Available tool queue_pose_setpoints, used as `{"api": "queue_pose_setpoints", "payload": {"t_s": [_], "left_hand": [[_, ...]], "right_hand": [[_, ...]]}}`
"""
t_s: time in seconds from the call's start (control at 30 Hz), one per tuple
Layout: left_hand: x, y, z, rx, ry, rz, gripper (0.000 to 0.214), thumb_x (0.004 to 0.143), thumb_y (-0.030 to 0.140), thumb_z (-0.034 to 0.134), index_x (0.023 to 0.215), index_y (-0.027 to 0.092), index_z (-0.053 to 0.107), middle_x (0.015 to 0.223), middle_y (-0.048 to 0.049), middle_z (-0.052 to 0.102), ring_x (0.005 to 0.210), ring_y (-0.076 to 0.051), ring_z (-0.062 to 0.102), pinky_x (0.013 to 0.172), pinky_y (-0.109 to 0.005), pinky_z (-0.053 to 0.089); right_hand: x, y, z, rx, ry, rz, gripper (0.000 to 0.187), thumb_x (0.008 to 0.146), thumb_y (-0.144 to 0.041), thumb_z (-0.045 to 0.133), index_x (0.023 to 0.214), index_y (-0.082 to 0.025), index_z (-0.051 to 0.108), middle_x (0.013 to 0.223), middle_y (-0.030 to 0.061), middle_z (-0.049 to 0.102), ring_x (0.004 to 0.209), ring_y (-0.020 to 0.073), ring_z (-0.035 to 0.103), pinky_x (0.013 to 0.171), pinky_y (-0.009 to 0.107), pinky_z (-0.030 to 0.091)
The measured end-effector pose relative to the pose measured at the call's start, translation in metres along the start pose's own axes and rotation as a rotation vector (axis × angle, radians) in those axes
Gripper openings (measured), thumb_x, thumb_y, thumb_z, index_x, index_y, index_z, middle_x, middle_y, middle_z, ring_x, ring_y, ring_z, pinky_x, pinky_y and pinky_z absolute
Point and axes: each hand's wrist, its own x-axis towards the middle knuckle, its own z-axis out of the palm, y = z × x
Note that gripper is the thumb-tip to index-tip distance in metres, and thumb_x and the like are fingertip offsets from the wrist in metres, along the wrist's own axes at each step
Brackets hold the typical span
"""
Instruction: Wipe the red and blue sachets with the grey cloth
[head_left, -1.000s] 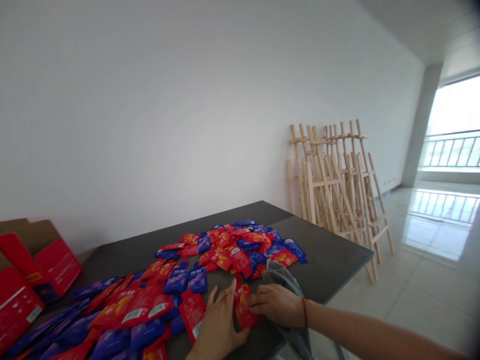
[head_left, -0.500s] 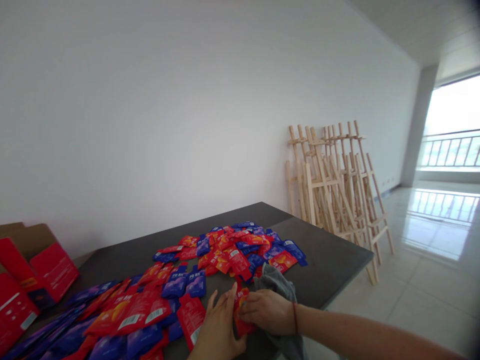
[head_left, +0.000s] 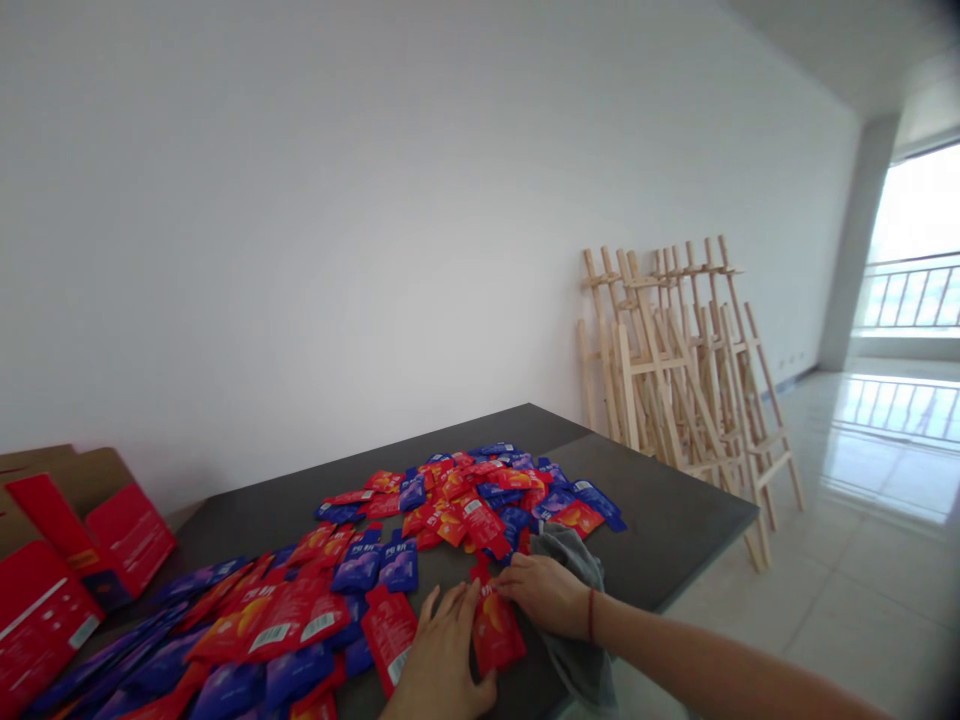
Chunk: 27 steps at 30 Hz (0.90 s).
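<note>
1. Lying flat on the dark table [head_left: 660,520], a red pouch [head_left: 499,635] is occupying the gap between the two hands, its narrow end pointing away from the person.
2. The left hand [head_left: 446,650] is resting just left of this pouch, its thumb standing wide of the fingers; the index fingertip is meeting the pouch's left edge, but firm contact cannot be told.
3. The right hand [head_left: 551,595] is covering the pouch's upper right part, its fingers lying close together; whether they are pinching anything cannot be told.
4. A grey cloth [head_left: 574,555] is lying bunched against the right hand and is hanging over the table's right edge.
5. A red-and-blue pile [head_left: 480,490] is lying beyond the hands; a second group [head_left: 262,620] is spreading leftward.
6. A red carton [head_left: 135,545] is standing at far left; easels [head_left: 675,380] are standing by the wall [head_left: 375,220].
</note>
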Motion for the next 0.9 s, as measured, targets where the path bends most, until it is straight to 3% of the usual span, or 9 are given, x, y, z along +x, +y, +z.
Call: {"api": "queue_pose_setpoints", "payload": {"t_s": [0.17, 0.33, 0.6, 0.73, 0.9], "left_hand": [[0.004, 0.001, 0.003, 0.049, 0.000, 0.015, 0.086, 0.062, 0.031, 0.058, 0.143, 0.007, 0.039, 0.146, -0.0157, 0.047, 0.137, -0.031, 0.041, 0.119, -0.049, 0.022], [0.006, 0.001, 0.002, 0.034, 0.048, 0.050, 0.084, 0.068, 0.040, 0.062, 0.144, 0.014, 0.038, 0.140, -0.0145, 0.054, 0.132, -0.031, 0.046, 0.119, -0.052, 0.021], [0.008, 0.004, -0.010, 0.096, -0.040, -0.031, 0.090, 0.063, 0.046, 0.069, 0.143, 0.014, 0.041, 0.144, -0.0142, 0.050, 0.135, -0.034, 0.041, 0.118, -0.051, 0.023], [0.013, 0.014, -0.011, 0.106, -0.124, -0.020, 0.082, 0.066, 0.041, 0.064, 0.141, 0.015, 0.044, 0.150, -0.0126, 0.043, 0.139, -0.033, 0.036, 0.117, -0.049, 0.026], [0.022, 0.034, -0.005, 0.127, -0.117, 0.079, 0.073, 0.066, 0.023, 0.056, 0.138, 0.015, 0.048, 0.146, -0.0139, 0.048, 0.133, -0.032, 0.045, 0.109, -0.045, 0.040]], "right_hand": [[-0.023, -0.009, -0.007, 0.039, 0.026, -0.184, 0.030, 0.100, -0.024, 0.040, 0.118, -0.019, 0.064, 0.118, 0.0051, 0.067, 0.096, 0.0196, 0.056, 0.081, 0.033, 0.043], [-0.015, -0.016, -0.004, 0.056, 0.059, -0.250, 0.029, 0.100, -0.024, 0.041, 0.118, -0.020, 0.064, 0.119, 0.0032, 0.067, 0.103, 0.0183, 0.056, 0.082, 0.030, 0.043], [0.009, -0.003, 0.000, 0.010, 0.042, 0.108, 0.023, 0.095, -0.016, 0.047, 0.104, -0.014, 0.068, 0.102, 0.0073, 0.070, 0.092, 0.0219, 0.057, 0.078, 0.031, 0.045], [0.008, -0.007, 0.006, 0.011, 0.106, 0.190, 0.022, 0.095, -0.015, 0.046, 0.105, -0.014, 0.066, 0.101, 0.0067, 0.069, 0.092, 0.0217, 0.056, 0.080, 0.032, 0.045], [0.005, -0.003, 0.015, 0.034, 0.167, 0.231, 0.021, 0.094, -0.017, 0.049, 0.108, -0.015, 0.065, 0.101, 0.0076, 0.068, 0.093, 0.0216, 0.057, 0.085, 0.033, 0.045]]}}
